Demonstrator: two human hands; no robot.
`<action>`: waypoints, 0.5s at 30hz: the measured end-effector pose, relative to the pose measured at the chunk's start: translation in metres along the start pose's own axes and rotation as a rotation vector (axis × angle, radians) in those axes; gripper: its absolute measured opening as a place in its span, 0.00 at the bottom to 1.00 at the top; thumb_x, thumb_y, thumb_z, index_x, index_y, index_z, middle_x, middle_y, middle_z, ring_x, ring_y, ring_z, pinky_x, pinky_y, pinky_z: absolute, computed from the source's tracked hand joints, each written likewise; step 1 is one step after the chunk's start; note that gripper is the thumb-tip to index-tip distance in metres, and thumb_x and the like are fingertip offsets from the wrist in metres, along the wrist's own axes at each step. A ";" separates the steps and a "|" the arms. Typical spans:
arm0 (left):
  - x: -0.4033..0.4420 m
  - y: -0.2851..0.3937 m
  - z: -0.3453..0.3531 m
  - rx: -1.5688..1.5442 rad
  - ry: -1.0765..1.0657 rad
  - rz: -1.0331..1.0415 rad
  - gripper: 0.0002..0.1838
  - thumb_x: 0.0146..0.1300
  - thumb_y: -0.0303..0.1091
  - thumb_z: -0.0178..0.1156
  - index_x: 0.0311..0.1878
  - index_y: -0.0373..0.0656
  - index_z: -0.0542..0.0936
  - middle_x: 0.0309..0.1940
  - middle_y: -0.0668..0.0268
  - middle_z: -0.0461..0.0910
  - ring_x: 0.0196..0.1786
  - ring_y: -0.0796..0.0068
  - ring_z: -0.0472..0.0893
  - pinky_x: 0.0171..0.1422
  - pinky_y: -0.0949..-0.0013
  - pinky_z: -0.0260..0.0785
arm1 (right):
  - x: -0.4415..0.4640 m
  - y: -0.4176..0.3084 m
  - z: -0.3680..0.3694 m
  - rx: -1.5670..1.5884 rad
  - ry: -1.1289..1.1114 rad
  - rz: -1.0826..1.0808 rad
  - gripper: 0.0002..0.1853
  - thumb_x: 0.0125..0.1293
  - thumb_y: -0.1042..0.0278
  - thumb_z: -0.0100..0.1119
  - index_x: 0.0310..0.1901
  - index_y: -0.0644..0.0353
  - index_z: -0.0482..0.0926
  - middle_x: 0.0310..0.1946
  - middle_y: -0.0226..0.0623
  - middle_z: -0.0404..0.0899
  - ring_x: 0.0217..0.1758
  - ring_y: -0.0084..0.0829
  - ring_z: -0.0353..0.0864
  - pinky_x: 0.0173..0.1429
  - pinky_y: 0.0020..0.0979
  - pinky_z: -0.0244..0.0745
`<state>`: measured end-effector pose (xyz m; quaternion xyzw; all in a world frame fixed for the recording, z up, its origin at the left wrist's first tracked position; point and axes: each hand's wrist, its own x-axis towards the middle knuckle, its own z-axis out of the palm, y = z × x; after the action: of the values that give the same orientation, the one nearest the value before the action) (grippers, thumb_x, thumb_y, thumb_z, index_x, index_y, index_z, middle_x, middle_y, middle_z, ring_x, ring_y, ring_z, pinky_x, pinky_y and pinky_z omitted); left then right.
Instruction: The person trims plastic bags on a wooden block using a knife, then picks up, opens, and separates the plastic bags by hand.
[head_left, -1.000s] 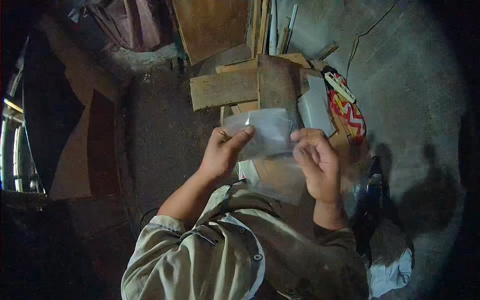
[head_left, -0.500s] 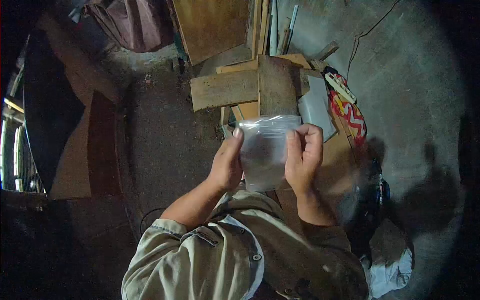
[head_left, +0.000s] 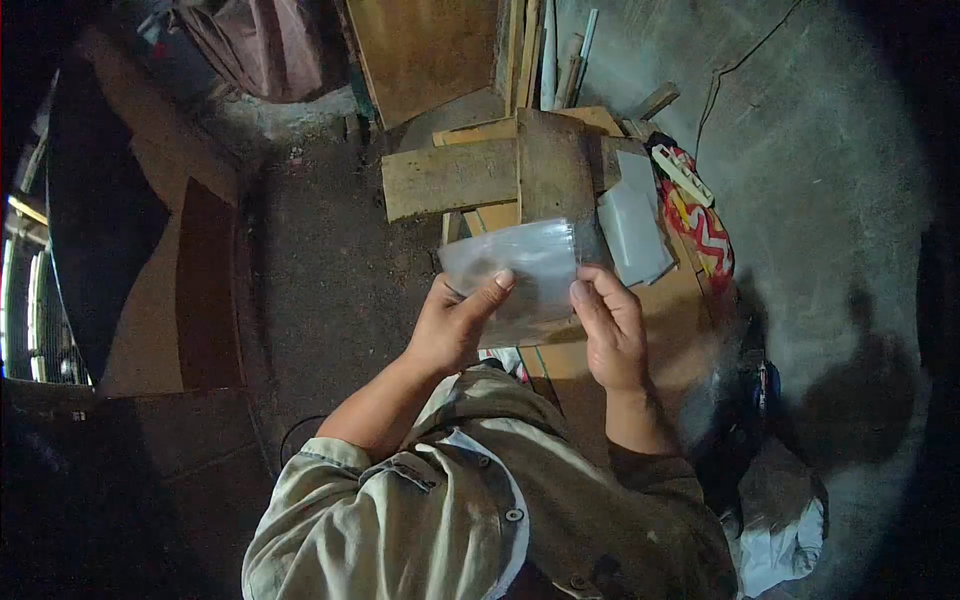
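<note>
No readable text, label, brand, number or sign in your view. Red, yellow and white pattern on the bundle at your right: zigzag shapes, no word you can make out. Clear plastic in front of you: glare and blur, nothing legible on it.

The clear plastic bags now lie turned: the ridged edge, formerly far, faces right. The left hand has its thumb on the upper face instead of the left edge. The right hand sits slightly nearer, at the right edge. The white-and-red item below is now more exposed.
</note>
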<state>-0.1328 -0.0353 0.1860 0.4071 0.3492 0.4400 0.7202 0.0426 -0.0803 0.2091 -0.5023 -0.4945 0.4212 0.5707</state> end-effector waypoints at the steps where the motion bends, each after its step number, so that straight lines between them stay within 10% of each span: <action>1: 0.000 0.004 0.003 -0.071 -0.041 0.034 0.16 0.66 0.41 0.59 0.47 0.36 0.78 0.38 0.68 0.79 0.41 0.79 0.75 0.47 0.71 0.68 | 0.000 0.000 -0.002 -0.032 -0.017 0.025 0.09 0.69 0.71 0.53 0.47 0.66 0.74 0.30 0.22 0.70 0.34 0.14 0.64 0.40 0.18 0.61; 15: 0.001 0.006 -0.002 -0.098 -0.092 -0.017 0.14 0.66 0.39 0.58 0.45 0.36 0.78 0.37 0.68 0.79 0.40 0.80 0.76 0.46 0.71 0.69 | 0.002 0.008 -0.006 -0.031 0.031 0.012 0.09 0.66 0.68 0.59 0.39 0.67 0.78 0.28 0.24 0.77 0.31 0.14 0.69 0.37 0.19 0.67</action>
<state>-0.1361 -0.0325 0.1904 0.3881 0.2970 0.4315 0.7582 0.0490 -0.0784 0.2013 -0.5205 -0.4890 0.4090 0.5681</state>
